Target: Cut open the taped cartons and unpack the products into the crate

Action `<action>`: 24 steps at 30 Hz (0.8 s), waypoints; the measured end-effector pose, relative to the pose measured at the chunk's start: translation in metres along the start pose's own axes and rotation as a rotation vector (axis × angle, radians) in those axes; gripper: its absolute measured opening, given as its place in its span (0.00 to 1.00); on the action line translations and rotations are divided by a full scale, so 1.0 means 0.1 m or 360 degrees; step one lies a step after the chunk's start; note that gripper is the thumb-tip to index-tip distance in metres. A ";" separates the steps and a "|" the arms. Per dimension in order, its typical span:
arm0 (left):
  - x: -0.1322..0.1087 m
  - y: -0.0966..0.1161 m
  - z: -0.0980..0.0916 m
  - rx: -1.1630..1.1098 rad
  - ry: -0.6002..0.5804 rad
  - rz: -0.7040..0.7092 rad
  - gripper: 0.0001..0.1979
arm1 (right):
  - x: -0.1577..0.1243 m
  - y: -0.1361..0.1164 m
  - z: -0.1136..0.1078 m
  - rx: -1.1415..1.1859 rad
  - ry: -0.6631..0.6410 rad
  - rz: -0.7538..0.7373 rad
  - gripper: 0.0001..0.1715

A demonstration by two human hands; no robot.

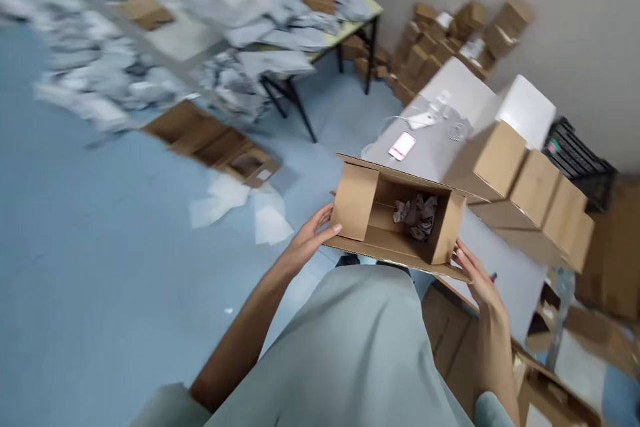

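Note:
An open cardboard box [356, 203] is held up in front of my body, its flaps spread. Inside it, toward the right end, lies some crumpled brown paper [423, 217]. My left hand [314, 232] grips the box's left end, with the thumb over the near edge. At the opposite end my right hand [473, 270] holds the right corner, its fingers along the side and partly hidden by the cardboard.
On my right a grey-white table [520, 267] carries a row of cardboard boxes [537, 190] and a phone [402, 145]. Several open boxes [215, 140] sit on the blue floor. Grey parcels [120, 73] lie heaped at the back left; more boxes [425, 53] are piled by the wall.

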State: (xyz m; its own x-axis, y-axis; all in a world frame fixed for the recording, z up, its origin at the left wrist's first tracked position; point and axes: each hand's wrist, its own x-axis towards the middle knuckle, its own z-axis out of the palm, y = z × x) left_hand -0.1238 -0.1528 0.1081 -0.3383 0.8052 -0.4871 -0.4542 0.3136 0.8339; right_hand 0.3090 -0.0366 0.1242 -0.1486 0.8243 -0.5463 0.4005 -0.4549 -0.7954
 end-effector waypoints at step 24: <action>-0.51 -0.10 -3.08 -0.0625 0.1235 -0.0159 0.42 | 2.05 -2.37 4.88 -0.0743 -0.1481 -0.0177 0.58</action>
State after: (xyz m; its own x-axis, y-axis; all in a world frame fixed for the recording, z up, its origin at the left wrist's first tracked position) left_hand -0.3554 -0.3520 0.0452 -0.6823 0.1689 -0.7113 -0.7144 0.0530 0.6978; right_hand -0.2579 0.0758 0.0723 -0.7639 0.1789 -0.6201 0.6217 -0.0540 -0.7814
